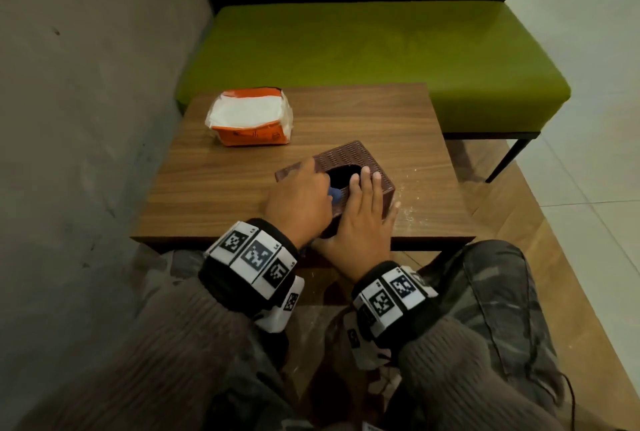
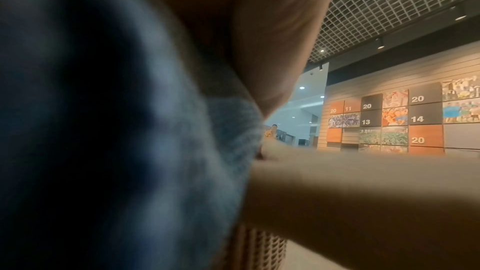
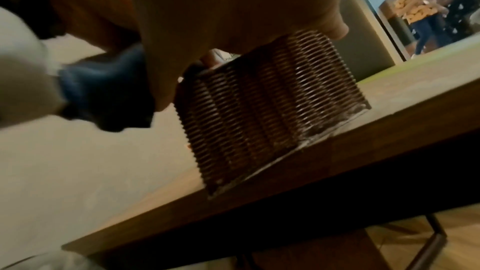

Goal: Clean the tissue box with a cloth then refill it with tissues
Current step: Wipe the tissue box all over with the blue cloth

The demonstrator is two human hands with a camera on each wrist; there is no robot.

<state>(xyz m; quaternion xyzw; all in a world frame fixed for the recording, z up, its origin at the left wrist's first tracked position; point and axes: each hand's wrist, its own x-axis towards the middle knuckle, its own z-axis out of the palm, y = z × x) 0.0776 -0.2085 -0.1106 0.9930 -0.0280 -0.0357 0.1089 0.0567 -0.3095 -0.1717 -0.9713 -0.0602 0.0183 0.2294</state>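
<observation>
A brown woven tissue box [image 1: 349, 156] with a dark oval opening on top stands near the front of the wooden table [image 1: 214, 181]. My left hand [image 1: 301, 198] grips a blue cloth [image 1: 335, 194] against the box's top at its left side; the cloth [image 2: 130, 130] fills the left wrist view. My right hand [image 1: 360, 215] lies on the top of the box [image 3: 259, 110], fingers straight beside the opening and thumb down the right side. An orange and white tissue pack [image 1: 249, 117] lies at the table's far left.
A green bench [image 1: 346, 49] with a dark back stands behind the table. A grey wall [image 1: 86, 84] runs along the left. My knees are under the table's front edge. White specks lie on the table right of the box.
</observation>
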